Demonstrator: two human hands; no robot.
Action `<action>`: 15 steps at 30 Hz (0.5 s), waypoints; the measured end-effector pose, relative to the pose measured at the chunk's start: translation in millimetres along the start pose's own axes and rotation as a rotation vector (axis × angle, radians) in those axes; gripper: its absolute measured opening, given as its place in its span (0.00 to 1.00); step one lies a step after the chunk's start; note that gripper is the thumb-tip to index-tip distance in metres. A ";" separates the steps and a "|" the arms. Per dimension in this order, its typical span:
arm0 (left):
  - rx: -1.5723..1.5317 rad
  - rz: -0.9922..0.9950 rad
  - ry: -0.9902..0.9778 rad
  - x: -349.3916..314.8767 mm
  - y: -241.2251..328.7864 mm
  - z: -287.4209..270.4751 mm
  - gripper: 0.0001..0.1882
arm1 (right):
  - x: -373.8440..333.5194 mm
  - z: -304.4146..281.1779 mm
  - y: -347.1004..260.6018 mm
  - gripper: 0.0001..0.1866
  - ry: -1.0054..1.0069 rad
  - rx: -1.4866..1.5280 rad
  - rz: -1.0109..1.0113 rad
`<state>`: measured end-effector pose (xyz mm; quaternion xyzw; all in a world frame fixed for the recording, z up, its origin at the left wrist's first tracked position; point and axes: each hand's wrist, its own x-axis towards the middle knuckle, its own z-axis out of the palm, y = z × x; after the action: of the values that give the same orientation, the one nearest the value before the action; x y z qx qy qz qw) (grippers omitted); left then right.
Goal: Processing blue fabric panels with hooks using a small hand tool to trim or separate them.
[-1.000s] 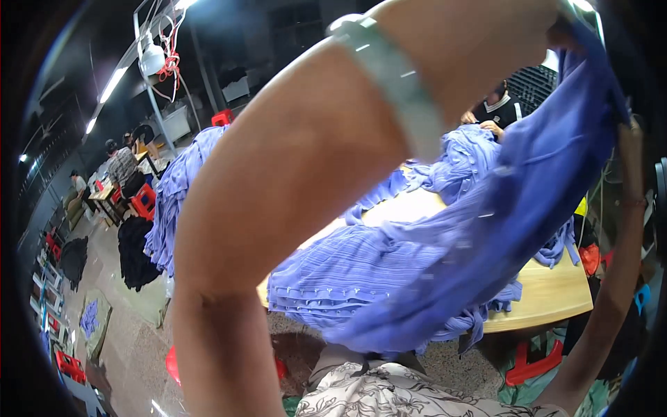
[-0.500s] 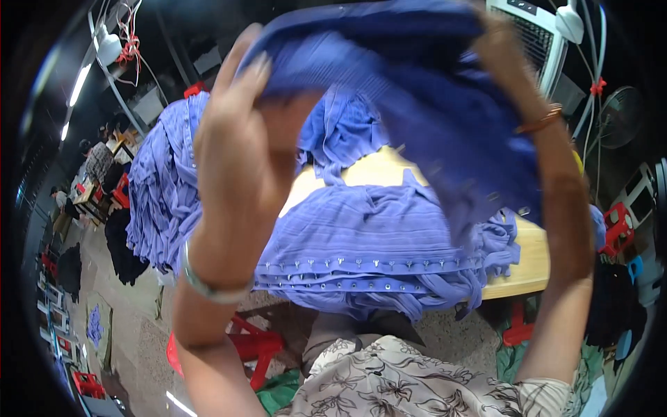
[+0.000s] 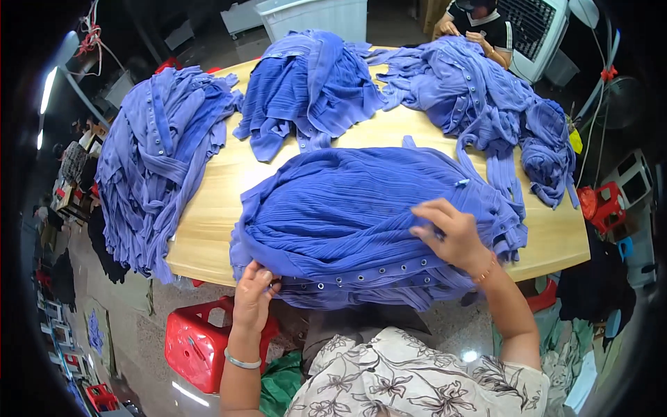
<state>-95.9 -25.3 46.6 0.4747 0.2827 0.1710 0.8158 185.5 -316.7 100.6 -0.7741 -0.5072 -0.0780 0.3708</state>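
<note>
A blue crinkled garment (image 3: 347, 201) with metal eyelets along its near edge lies spread on more such cloth at the table's near side. My left hand (image 3: 253, 292) is closed in a pinch on the near left edge of this garment. Over its right part hovers my right hand (image 3: 451, 233), fingers apart, with nothing visible between them; whether a fingertip touches the cloth I cannot tell. A small pale blue object (image 3: 462, 183), too small to name, rests on the cloth just beyond my right hand.
Heaps of similar garments lie on the wooden table (image 3: 201, 240): a left heap (image 3: 156, 153), a middle heap (image 3: 306, 90) and a right heap (image 3: 451, 83). Another person (image 3: 486, 28) works at the far right. A red stool (image 3: 198, 347) stands below the near left edge.
The garment that both hands held up in front of me now lies on the near pile. My hands have come down, the left staying at its edge, the right free of it.
</note>
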 end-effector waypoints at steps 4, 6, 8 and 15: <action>0.142 0.065 -0.032 8.8 -6.8 11.7 0.21 | -42.9 -22.9 -2.7 0.20 -0.051 -0.148 -0.095; 0.133 0.175 0.042 11.6 -6.6 24.8 0.17 | -56.0 -25.6 2.6 0.23 -0.081 -0.224 -0.104; 0.141 0.305 0.096 17.3 -8.7 29.5 0.19 | -62.1 -25.8 7.1 0.26 -0.121 -0.339 -0.075; 1.085 1.030 0.132 14.0 -11.7 41.3 0.39 | -64.7 -25.5 6.9 0.27 -0.150 -0.348 -0.077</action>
<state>-59.0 -51.4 48.3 0.8712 0.1178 0.3957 0.2656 167.3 -381.8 83.2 -0.8100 -0.5417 -0.1206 0.1893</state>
